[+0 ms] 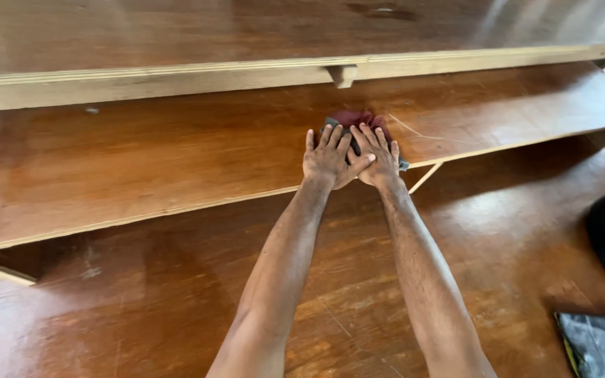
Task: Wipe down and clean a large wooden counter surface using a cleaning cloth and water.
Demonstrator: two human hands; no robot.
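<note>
On the middle shelf (141, 161) of a long brown wooden unit, both hands pressed flat on a dark red cloth (358, 120). Left hand (327, 159) lay with fingers spread, its thumb crossing over the right hand (379, 157); neither was clenched, both palms bore down on the cloth, arms stretched straight. The cloth sat bunched near the shelf's front edge, below the top board (176, 77). A dark book (600, 344) lay apart on the lower surface. With so much weight forward, the cloth might slide off the edge, or the thin shelf might flex.
</note>
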